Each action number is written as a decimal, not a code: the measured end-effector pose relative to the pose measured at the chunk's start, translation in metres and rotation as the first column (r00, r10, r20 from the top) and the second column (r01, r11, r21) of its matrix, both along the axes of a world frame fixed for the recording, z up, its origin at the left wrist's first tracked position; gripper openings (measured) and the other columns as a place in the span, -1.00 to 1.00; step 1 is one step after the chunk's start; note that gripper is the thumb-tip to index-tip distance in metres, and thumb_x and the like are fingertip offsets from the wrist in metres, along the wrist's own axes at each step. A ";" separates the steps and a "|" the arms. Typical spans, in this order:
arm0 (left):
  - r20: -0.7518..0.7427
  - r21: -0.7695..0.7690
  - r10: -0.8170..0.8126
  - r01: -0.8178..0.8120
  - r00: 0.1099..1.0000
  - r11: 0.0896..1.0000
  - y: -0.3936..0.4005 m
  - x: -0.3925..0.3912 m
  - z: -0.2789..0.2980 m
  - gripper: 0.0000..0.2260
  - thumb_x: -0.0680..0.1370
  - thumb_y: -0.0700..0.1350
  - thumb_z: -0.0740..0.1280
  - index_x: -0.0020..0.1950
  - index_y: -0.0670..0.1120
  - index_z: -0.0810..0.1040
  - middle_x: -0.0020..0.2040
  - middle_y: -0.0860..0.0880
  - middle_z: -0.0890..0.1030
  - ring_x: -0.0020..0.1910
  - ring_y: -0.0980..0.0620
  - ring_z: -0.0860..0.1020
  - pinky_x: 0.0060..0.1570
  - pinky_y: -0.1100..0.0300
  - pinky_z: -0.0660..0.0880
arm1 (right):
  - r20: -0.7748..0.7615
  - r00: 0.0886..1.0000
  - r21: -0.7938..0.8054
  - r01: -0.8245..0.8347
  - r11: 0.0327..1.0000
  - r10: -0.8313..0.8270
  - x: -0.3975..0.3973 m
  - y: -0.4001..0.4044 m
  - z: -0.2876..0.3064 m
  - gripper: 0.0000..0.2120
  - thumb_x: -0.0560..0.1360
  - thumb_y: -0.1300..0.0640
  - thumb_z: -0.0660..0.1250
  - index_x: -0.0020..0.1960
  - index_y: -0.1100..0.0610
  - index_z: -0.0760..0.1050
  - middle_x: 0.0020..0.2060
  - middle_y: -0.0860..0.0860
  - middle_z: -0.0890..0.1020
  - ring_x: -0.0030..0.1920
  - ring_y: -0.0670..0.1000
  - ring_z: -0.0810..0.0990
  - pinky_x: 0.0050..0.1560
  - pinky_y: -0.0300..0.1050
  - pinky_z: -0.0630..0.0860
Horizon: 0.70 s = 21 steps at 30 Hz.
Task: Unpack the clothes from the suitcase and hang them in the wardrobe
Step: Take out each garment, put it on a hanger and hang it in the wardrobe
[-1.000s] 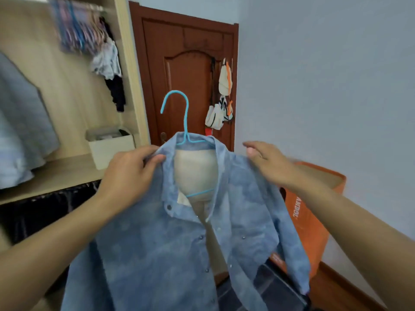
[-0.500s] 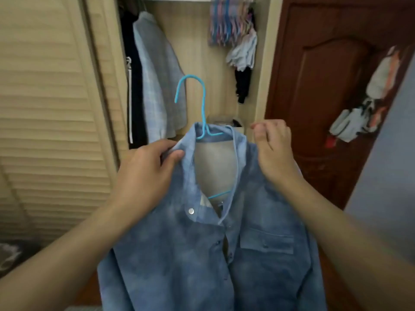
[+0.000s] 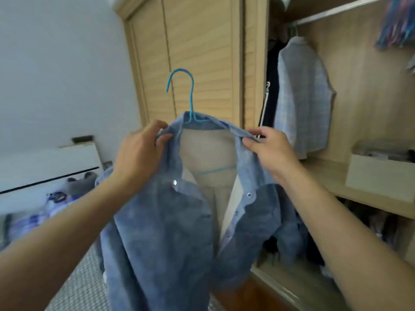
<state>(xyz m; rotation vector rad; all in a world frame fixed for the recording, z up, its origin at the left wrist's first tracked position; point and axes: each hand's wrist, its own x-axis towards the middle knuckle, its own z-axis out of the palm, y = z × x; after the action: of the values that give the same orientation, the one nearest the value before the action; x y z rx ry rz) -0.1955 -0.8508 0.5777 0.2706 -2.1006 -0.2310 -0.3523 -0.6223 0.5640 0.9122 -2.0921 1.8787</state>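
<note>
Both hands, left hand (image 3: pixel 140 153) and right hand (image 3: pixel 267 151), pinch the denim shirt's (image 3: pixel 161 232) collar. Its blue hanger (image 3: pixel 190 95) hook stands upright between them. The wardrobe rail (image 3: pixel 336 12) lies at upper right, nearer the right hand.

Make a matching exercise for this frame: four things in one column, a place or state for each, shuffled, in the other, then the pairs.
Things:
1. blue hanger
2. denim shirt
3. pale checked shirt
4. white box

Places or states:
A. standing on the wardrobe shelf
B. hanging inside the wardrobe
C. gripped at the collar by both hands
D. hook free in the air, rest inside a collar

Pairs: 1-D, 2-C, 3-B, 4-A
</note>
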 end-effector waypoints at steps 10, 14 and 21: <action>-0.112 0.088 0.111 -0.101 0.988 0.991 -0.045 0.101 0.000 -0.74 0.57 -0.05 0.28 0.16 -0.02 0.70 -0.01 0.01 0.72 0.01 0.03 0.63 0.06 0.13 0.51 | 0.225 0.961 0.493 -0.252 0.833 0.158 0.005 -0.082 0.025 -0.81 0.58 0.16 0.29 -0.20 0.12 0.53 -0.18 0.13 0.60 -0.22 0.09 0.63 -0.20 -0.11 0.52; -0.176 0.163 0.313 -0.286 0.933 0.944 -0.042 0.131 0.009 -0.82 0.60 -0.02 0.31 0.10 0.07 0.69 -0.04 0.00 0.73 0.00 -0.08 0.66 0.03 -0.04 0.56 | -0.472 0.824 0.303 -0.182 0.936 0.313 0.043 -0.116 0.023 -0.78 0.64 0.07 0.24 0.22 0.05 0.57 0.09 -0.02 0.53 0.12 -0.03 0.46 0.19 -0.11 0.37; 0.020 0.195 0.554 -0.547 0.832 0.814 -0.024 0.186 0.019 -0.81 0.64 0.05 0.21 0.10 0.15 0.62 -0.03 -0.02 0.70 0.03 -0.18 0.60 -0.05 0.02 0.45 | -0.589 0.680 0.431 -0.191 0.882 0.436 0.074 -0.152 0.002 -0.74 0.64 -0.03 0.09 -0.08 0.10 0.44 -0.14 0.09 0.59 -0.07 0.22 0.55 -0.10 0.10 0.42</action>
<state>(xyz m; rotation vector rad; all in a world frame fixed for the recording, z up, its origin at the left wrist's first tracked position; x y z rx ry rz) -0.0098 -0.8745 0.5967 0.9706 -1.8692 -0.0867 -0.2787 -0.7739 0.5660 1.8216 -1.8574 1.0079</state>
